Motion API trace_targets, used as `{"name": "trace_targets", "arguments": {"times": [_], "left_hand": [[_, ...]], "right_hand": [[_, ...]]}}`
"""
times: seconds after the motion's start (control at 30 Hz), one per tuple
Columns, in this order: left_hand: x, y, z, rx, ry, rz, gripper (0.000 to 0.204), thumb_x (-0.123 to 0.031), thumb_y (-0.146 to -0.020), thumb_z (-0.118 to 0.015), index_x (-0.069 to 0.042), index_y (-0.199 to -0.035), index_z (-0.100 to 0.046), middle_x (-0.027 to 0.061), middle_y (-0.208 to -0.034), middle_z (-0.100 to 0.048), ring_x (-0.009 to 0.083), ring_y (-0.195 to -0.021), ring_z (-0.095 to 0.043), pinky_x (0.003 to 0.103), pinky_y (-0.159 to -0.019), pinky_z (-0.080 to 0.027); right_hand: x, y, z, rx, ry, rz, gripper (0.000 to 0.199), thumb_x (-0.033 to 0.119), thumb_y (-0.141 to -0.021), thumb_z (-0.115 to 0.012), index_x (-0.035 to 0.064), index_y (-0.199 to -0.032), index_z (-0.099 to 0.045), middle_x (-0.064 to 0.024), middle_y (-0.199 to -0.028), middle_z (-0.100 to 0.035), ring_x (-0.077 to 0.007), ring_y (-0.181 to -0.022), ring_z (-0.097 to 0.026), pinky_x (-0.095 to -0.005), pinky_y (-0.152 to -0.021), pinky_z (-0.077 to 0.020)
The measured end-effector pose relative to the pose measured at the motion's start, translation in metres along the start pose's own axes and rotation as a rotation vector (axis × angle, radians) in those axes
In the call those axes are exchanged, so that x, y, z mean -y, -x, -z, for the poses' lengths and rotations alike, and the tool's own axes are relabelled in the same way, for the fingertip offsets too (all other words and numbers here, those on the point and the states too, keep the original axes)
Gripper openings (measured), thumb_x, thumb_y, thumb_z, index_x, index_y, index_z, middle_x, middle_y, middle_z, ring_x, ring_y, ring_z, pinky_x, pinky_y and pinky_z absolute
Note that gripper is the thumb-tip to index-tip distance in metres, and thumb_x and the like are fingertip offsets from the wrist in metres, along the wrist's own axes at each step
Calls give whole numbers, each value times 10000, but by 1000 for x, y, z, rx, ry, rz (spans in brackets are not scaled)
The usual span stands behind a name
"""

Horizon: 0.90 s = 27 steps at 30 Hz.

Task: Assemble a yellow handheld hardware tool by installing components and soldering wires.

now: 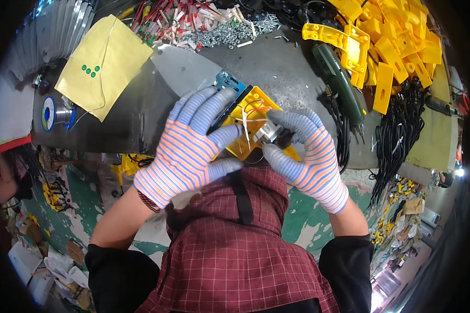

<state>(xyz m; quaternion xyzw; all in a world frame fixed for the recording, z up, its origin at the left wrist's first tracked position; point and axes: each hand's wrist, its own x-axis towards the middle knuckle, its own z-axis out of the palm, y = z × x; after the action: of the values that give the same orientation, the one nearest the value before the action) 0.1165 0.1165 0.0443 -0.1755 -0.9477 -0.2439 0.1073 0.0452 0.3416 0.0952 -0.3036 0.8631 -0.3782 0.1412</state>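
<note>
Both my hands wear grey-blue gloves with orange stripes. Under the fingers of my left hand (180,146) is a yellow plastic housing (255,97), lying tilted at the near edge of the table with thin red and white wires inside. A blue metal plate (228,82) with slots sits along its far left side, partly beneath my left fingertips. Between the thumb and fingers of my right hand (313,151) is a small silver metal part (268,132), held over the housing's right side. Its far end is hidden by my fingers.
Screws and nuts (224,34) lie at the back beside red-wired white pieces (177,21). A yellow sheet (109,62) and a solder spool (57,113) stand left. To the right are a dark green power tool (339,83), black cables (399,135) and piled yellow housings (394,49).
</note>
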Motion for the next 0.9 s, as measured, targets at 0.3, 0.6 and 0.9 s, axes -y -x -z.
{"name": "trace_targets", "arguments": {"times": [0.3, 0.6, 0.9], "left_hand": [[15, 3, 14, 19, 177, -24, 559, -335, -685, -808, -142, -1165, -597, 174, -1406, -457, 419, -1283, -437, 505, -1070, -363], [22, 7, 22, 48, 436, -34, 606, -236, -639, -836, -113, -1151, -536, 211, -1413, -440, 442, -1320, -403, 502, -1098, -336], [30, 11, 15, 28, 379, -90, 477, -260, -654, -850, -93, -1020, -595, 200, -1370, -484, 437, -1281, -447, 502, -1060, -383]], "right_hand": [[12, 8, -30, -123, -361, -253, 320, 98, -774, -764, 24, -1037, -598, -106, -898, -656, -172, -787, -647, -307, -723, -526], [19, 7, -49, -190, -386, -225, 288, 92, -783, -777, 14, -983, -585, -74, -837, -646, -129, -737, -631, -277, -676, -520], [26, -5, -51, -156, -301, -311, 278, 133, -788, -786, 8, -956, -603, -57, -762, -621, -101, -679, -579, -259, -614, -490]]}}
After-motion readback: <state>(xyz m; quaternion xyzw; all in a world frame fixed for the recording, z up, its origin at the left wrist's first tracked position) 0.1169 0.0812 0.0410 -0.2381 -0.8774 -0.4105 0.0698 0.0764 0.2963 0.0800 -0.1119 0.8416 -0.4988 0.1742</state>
